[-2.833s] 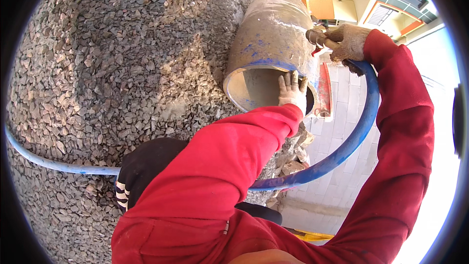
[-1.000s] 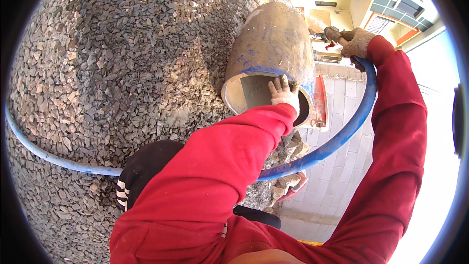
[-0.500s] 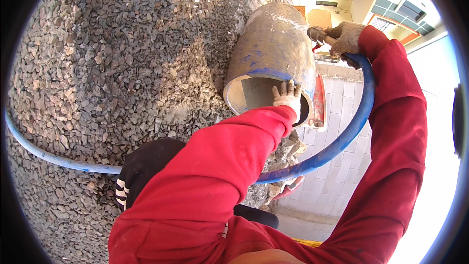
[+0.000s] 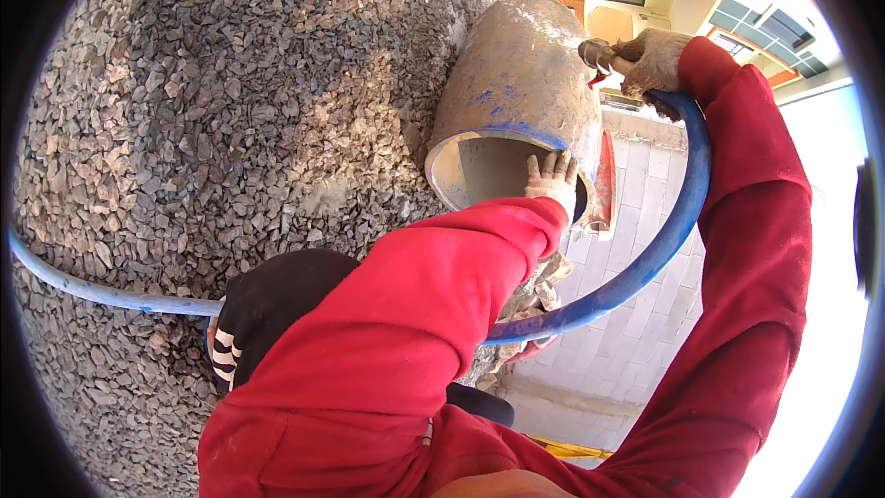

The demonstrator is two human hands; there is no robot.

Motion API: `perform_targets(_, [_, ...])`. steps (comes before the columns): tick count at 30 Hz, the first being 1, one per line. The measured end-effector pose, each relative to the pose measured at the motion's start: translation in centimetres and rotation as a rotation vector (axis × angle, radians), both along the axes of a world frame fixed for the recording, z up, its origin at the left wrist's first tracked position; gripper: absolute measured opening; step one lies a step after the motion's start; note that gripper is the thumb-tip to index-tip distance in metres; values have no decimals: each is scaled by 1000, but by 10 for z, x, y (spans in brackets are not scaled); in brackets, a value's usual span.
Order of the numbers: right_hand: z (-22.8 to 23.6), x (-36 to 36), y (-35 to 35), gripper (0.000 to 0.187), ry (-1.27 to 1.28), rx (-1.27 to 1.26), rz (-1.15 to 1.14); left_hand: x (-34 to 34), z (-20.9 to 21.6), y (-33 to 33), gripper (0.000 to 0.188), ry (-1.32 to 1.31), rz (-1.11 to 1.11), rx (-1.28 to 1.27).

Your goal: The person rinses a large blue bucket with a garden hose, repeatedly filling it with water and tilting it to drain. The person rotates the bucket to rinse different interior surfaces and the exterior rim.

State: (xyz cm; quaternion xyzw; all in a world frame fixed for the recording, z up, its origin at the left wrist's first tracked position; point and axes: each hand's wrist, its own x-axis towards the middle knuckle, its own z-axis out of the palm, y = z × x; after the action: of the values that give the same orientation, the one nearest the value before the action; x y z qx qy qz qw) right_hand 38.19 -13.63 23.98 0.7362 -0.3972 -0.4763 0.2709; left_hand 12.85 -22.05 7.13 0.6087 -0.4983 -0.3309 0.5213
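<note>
A dirty grey drum [image 4: 516, 74] with blue paint flecks has its round mouth facing me. My left hand [image 4: 551, 183], in a pale work glove, lies at the drum's mouth by the rim, fingers apart and holding nothing. Beside the drum's right side, my gloved right hand [image 4: 654, 65] is closed around the end of a thick blue hose [image 4: 636, 281]. A dark metal-looking fitting [image 4: 597, 55] sticks out of that hand toward the drum. From the hand the hose curves down and passes behind my left arm. How far the drum reaches inside is shaded.
Loose gravel [image 4: 203, 111] covers the left side. The hose's paler length [image 4: 111, 295] runs across it past my dark-clothed knee [image 4: 286, 304]. Right of the drum are a red piece [image 4: 605, 186], rough rocks [image 4: 544, 300] and a pale block surface [image 4: 636, 203]. Buildings [image 4: 710, 0] stand at upper right.
The view has shifted a little, so the drum and my left hand sit slightly further right. Both hands keep about the same places against the drum and hose.
</note>
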Motion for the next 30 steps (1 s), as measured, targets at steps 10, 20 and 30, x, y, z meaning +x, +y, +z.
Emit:
perform_targets(10, [-37,-18,16,61,391,202,-65,2,3,2,73,31,-45,-14])
perform_targets(20, [-66,-15,24,65,460,138,26,-2,5,-2,73,72,-13,0])
perform_targets(30, [-79,-14,30,55,590,325,96,-5,5,-6,68,87,22,-3])
